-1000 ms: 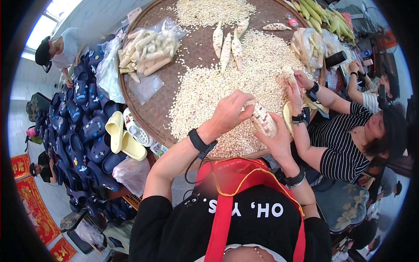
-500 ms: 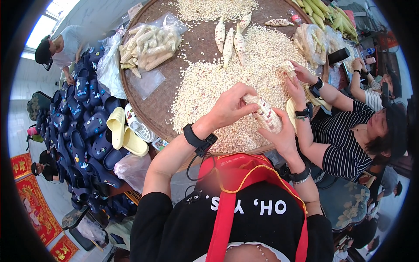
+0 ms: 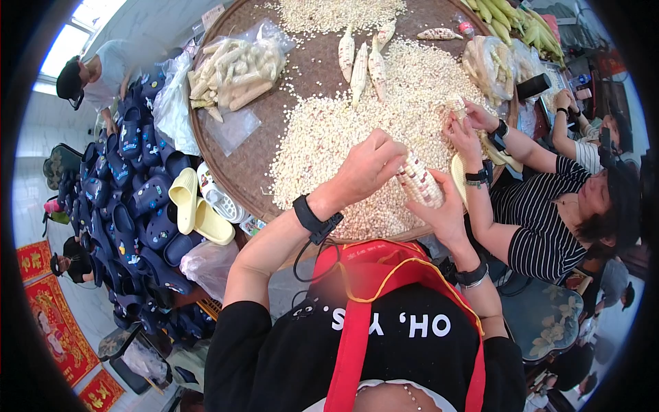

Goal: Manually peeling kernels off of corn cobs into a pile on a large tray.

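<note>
I see the right hand (image 3: 445,211), at three o'clock, wrapped firmly around the lower end of a speckled corn cob (image 3: 419,182), which slants above the loose kernels (image 3: 322,130) between two and three. The left hand (image 3: 367,163), between one and two, bends its fingers at the cob's upper end; from here I can't tell whether they pinch or merely press. At eleven, a bag of pale cobs (image 3: 237,74) lies on the round brown tray (image 3: 305,75).

Cream corncob (image 3: 419,184) with maroon flecks; navy clogs (image 3: 123,230)
</note>
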A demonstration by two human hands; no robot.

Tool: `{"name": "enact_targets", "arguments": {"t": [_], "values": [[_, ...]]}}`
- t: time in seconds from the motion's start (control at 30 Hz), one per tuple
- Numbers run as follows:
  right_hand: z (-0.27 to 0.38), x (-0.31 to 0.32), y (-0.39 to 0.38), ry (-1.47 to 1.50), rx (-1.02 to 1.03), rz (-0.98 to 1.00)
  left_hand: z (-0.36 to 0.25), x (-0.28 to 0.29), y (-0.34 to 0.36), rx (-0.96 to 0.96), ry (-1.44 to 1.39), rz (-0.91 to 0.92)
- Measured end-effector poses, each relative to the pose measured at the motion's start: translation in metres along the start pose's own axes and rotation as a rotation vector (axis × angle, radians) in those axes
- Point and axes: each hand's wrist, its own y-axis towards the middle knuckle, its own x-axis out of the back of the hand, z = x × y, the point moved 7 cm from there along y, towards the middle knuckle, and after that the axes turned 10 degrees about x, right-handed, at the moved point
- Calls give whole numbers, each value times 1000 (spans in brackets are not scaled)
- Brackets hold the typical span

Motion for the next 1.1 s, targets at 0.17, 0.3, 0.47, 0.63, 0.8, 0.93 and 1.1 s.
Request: {"name": "enact_targets", "arguments": {"t": [0.17, 0.3, 0.47, 0.63, 0.8, 0.93, 1.1], "values": [[-3, 3, -2, 77, -30, -18, 1, -1, 4, 47, -86, 69], [-3, 6, 4, 114, -48, -16, 1, -1, 0, 20, -55, 97], [-7, 3, 3, 179, -75, -34, 4, 8, -3, -16, -93, 54], [-4, 2, 5, -199, 56, 9, 34, -8, 0, 465, -445, 147], [-10, -3, 3, -99, -42, 132, 40, -8, -1, 484, -456, 85], [-13, -10, -1, 144, -265, 346, 28, -6, -1, 383, -423, 90], [-13, -4, -1, 190, -200, 167, 15, -2, 6, 347, -400, 104]]}}
